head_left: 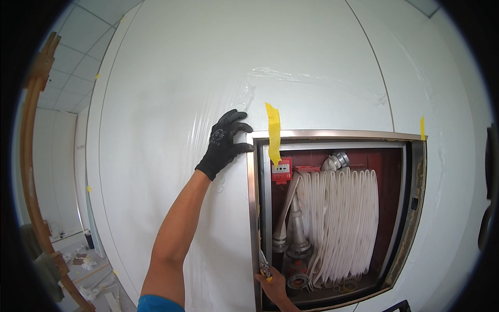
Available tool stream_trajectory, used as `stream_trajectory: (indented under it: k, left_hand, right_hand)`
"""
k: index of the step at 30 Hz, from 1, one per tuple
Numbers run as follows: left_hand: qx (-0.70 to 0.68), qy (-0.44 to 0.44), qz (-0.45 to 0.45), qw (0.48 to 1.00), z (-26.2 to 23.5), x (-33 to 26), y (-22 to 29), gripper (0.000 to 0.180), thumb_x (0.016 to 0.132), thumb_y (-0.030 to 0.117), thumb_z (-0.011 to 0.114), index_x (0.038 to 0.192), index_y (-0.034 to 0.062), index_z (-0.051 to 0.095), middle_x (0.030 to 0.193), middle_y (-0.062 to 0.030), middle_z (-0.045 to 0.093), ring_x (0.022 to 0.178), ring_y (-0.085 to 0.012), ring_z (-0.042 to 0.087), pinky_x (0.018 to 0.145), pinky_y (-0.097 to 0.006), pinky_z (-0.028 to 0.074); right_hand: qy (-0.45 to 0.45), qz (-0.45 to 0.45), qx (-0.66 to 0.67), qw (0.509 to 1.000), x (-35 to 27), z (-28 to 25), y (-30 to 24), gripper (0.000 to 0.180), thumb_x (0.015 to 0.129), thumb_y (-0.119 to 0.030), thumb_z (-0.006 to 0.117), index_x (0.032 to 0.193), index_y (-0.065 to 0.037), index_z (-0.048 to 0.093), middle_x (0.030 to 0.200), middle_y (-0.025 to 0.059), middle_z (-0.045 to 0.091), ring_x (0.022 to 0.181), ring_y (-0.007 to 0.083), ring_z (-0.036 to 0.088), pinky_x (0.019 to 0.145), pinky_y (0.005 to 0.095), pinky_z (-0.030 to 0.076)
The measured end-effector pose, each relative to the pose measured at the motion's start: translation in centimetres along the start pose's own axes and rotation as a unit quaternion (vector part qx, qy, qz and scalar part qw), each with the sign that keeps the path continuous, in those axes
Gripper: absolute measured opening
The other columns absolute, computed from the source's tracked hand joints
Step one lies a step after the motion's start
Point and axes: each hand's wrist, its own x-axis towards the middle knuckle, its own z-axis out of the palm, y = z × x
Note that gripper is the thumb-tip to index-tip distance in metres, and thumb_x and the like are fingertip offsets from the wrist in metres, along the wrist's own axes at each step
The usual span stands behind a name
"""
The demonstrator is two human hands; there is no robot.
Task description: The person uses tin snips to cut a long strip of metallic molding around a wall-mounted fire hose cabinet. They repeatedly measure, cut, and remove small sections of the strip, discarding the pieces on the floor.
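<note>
My left hand (225,138), in a black work glove, is at the upper left corner of a metal frame (251,192) set in the white wall panel. Its fingers are apart and slightly bent, with thumb and fingertips touching the frame's edge. Lower down, my bare right hand (274,287) is closed around a utility knife (266,270) with a yellow-orange and grey body. The knife points upward along the frame's inner left side; its tip is hard to make out. Clear plastic film (200,117) clings in wrinkles to the panel near my left hand.
Inside the red recess hang a folded white fire hose (343,223), metal couplings (297,236) and a red call point (281,169). Yellow tape (273,127) crosses the frame's top. A wooden post (32,156) stands at far left, with scraps (88,260) on the floor behind.
</note>
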Motion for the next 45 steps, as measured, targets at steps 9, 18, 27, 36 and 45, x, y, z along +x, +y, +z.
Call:
stream_trajectory:
  k: [9,18,27,36,45]
  left_hand:
    - [-0.034,0.001,-0.022,0.999,0.0,0.2,0.6,0.052,0.057,0.032,0.091,0.099,0.0125,0.068,0.133,-0.0064,0.057,0.137,-0.0367,0.042,0.108,-0.048,0.043]
    - [-0.082,-0.022,-0.043,0.995,-0.5,0.5,0.6,0.048,0.058,0.016,0.091,0.100,0.0117,0.068,0.131,-0.0047,0.058,0.140,-0.0356,0.039,0.111,-0.045,0.041]
    - [-0.105,-0.017,-0.046,0.993,-0.3,0.3,0.4,0.057,0.059,0.012,0.090,0.110,0.0108,0.065,0.121,-0.0022,0.065,0.141,-0.0337,0.039,0.113,-0.045,0.039]
    - [-0.088,-0.059,-0.086,0.991,-0.7,0.1,0.7,0.041,0.066,0.016,0.085,0.104,0.0141,0.069,0.140,-0.0077,0.053,0.144,-0.0340,0.034,0.116,-0.046,0.037]
    - [-0.094,-0.049,-0.059,0.993,-0.5,0.4,-0.3,0.036,0.068,0.016,0.083,0.101,0.0135,0.071,0.138,-0.0081,0.055,0.141,-0.0348,0.038,0.114,-0.046,0.038]
  right_hand:
    - [-0.021,0.043,-0.030,0.998,-0.2,-0.3,-0.4,0.034,0.084,-0.025,0.077,0.105,0.000,0.067,0.088,0.0145,0.066,0.077,0.0265,0.067,0.070,0.0371,0.052]
    - [0.008,0.016,-0.024,1.000,-0.4,0.0,-0.6,0.030,0.083,-0.024,0.078,0.093,-0.001,0.063,0.074,0.0088,0.060,0.066,0.0159,0.056,0.063,0.0338,0.046]
    - [0.003,0.022,-0.038,0.999,-0.4,0.0,-0.7,0.032,0.083,-0.025,0.077,0.100,0.000,0.066,0.083,0.0149,0.064,0.073,0.0283,0.064,0.068,0.0384,0.050]
    - [-0.005,0.041,-0.053,0.998,-0.4,0.0,-0.6,0.038,0.084,-0.028,0.077,0.105,0.001,0.066,0.087,0.0168,0.066,0.078,0.0304,0.066,0.070,0.0391,0.051]
    - [-0.009,0.049,-0.060,0.997,-0.3,0.2,-0.6,0.039,0.084,-0.028,0.077,0.107,0.002,0.066,0.089,0.0168,0.066,0.079,0.0301,0.066,0.072,0.0386,0.051]
